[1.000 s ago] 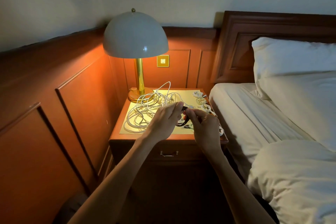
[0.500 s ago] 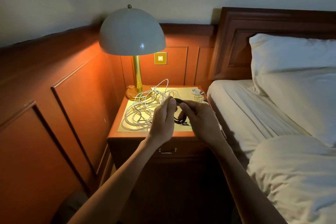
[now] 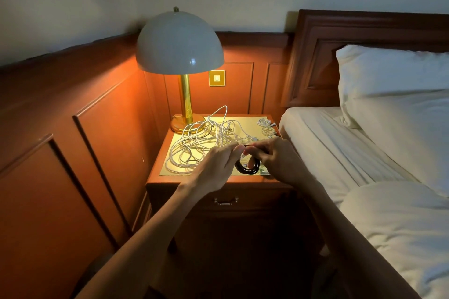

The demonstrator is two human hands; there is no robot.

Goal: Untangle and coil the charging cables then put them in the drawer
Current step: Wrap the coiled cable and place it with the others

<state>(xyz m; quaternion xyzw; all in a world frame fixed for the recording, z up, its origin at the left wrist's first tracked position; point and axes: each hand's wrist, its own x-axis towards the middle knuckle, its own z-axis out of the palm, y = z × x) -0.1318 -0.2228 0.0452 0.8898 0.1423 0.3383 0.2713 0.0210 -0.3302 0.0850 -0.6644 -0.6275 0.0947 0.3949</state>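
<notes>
We are pinching the black cable coil (image 3: 247, 170) from both sides: our left hand (image 3: 216, 165) is nipping its top with thumb and fingertips, and our right hand (image 3: 279, 160) is curling round its right edge. The coil is hanging at 5 o'clock over the nightstand (image 3: 160, 165). The tangle of white cables (image 3: 199, 143) is sprawling from centre towards 9 o'clock, small coiled white cables (image 3: 267, 130) are lying at 2 o'clock, the lamp (image 3: 179, 43) is glowing at 11 o'clock, and the drawer (image 3: 226, 201) is sitting closed below.

Tangled cables (image 3: 199, 143) lie on the nightstand (image 3: 184, 181) between lamp (image 3: 179, 43) and bed (image 3: 340, 153).
</notes>
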